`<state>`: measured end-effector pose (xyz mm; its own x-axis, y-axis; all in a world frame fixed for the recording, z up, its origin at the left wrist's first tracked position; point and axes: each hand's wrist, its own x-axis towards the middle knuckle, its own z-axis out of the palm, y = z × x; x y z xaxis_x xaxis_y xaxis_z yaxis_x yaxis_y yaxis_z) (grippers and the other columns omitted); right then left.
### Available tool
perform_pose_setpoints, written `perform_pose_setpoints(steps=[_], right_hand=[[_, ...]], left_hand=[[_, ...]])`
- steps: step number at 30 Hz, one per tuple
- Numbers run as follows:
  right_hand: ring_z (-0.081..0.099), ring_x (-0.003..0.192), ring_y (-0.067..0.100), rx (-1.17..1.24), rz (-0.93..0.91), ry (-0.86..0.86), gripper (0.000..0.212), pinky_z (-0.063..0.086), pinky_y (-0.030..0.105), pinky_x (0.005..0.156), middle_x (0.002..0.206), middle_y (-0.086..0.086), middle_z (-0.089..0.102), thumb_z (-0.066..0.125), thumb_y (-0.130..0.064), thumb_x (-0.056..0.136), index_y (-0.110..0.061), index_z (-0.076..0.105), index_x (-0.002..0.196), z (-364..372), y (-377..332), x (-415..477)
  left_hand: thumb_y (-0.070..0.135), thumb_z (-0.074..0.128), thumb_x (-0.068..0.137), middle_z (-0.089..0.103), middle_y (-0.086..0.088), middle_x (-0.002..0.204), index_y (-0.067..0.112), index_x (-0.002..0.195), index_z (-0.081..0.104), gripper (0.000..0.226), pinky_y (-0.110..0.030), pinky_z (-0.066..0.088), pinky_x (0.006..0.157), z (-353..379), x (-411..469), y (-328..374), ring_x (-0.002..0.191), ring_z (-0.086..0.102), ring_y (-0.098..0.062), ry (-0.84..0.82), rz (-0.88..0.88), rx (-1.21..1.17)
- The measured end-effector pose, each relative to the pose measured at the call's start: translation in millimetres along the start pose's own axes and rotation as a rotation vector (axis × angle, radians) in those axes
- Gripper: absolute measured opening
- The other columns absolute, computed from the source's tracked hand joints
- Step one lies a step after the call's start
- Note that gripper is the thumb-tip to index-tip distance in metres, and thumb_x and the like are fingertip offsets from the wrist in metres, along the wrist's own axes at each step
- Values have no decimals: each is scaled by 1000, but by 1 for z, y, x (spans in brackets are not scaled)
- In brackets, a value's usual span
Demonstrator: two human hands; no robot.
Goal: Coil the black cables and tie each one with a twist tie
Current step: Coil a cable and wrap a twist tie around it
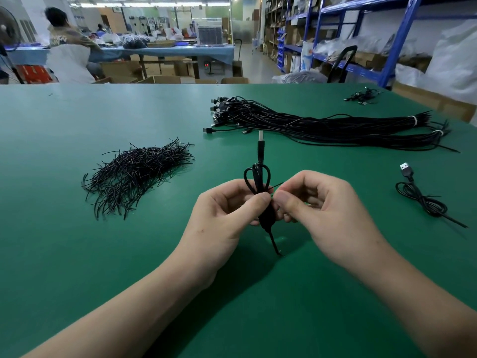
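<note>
Both hands were over the near-centre table (77, 254): left hand (227, 210) gripped the coiled cable (258, 177), right hand (322, 210) pinched the twist tie (277, 185) at its waist. Tying step, apparently; next needs the ends twisted tight.

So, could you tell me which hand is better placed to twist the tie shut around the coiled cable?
The right hand: its thumb and fingers pinch the twist tie right beside the coiled cable, while the left hand grips the coil and is probably best left steadying it.
</note>
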<state>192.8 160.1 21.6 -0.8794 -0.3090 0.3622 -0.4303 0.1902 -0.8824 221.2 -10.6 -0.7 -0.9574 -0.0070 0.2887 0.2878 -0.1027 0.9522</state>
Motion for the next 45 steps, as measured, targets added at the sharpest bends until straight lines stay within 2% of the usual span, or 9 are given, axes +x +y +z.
perform_pose_setpoints(steps=[3,7,12,21,26,30,33,41,45], right_hand=[[63,63,11,186,82,-44,8,51,20,64,72,0,73,73,-16,89,-17,71,82,0,-1,0],[59,71,14,362,225,-151,23,46,27,68,75,5,71,76,-36,75,-16,74,86,-7,0,1],[58,77,18,438,321,-284,20,48,19,62,80,4,69,87,-39,72,-25,78,84,-12,0,2],[48,57,13,393,426,-297,41,37,23,46,72,0,60,57,-67,86,-28,66,77,-12,-3,1],[47,55,12,366,449,-354,35,36,23,44,73,0,58,68,-59,83,-25,64,80,-14,0,-1],[46,55,11,403,480,-416,37,35,23,45,74,1,57,75,-54,81,-20,66,92,-13,3,-2],[43,54,10,438,461,-427,30,33,21,45,72,-1,54,77,-47,81,-22,65,90,-14,5,-1],[40,50,10,390,329,-379,21,34,20,45,79,6,66,79,-32,82,-21,61,80,-18,7,2],[42,48,11,281,330,-413,39,32,24,48,72,7,62,77,-42,83,-6,63,94,-22,8,2]], left_hand=[[15,66,91,74,-6,81,10,95,75,11,-22,54,73,0,0,3,75,70,-16,-40,54,-17],[15,64,93,74,-7,84,11,99,74,13,-30,53,76,-1,0,6,76,69,-16,-122,65,-19],[19,64,92,72,-5,81,12,99,74,14,-28,50,70,-5,0,11,73,68,-16,-200,33,-23],[16,67,92,74,-5,77,6,93,73,11,-25,54,67,-6,1,8,69,70,-16,-84,40,56],[9,65,95,75,-8,80,6,100,74,11,-22,53,69,-6,0,7,72,71,-16,-115,48,124],[12,64,96,77,-14,90,6,103,74,14,-41,58,78,-7,0,8,81,73,-23,-134,64,149],[13,65,96,77,-13,91,7,105,75,15,-46,57,82,-8,0,9,83,72,-20,-152,66,144],[18,66,88,78,-7,87,10,106,74,22,-22,53,69,-8,2,8,79,74,-16,-177,15,68],[18,66,87,78,-5,87,8,109,74,25,-20,53,69,-9,1,9,78,74,-14,-209,-2,39]])
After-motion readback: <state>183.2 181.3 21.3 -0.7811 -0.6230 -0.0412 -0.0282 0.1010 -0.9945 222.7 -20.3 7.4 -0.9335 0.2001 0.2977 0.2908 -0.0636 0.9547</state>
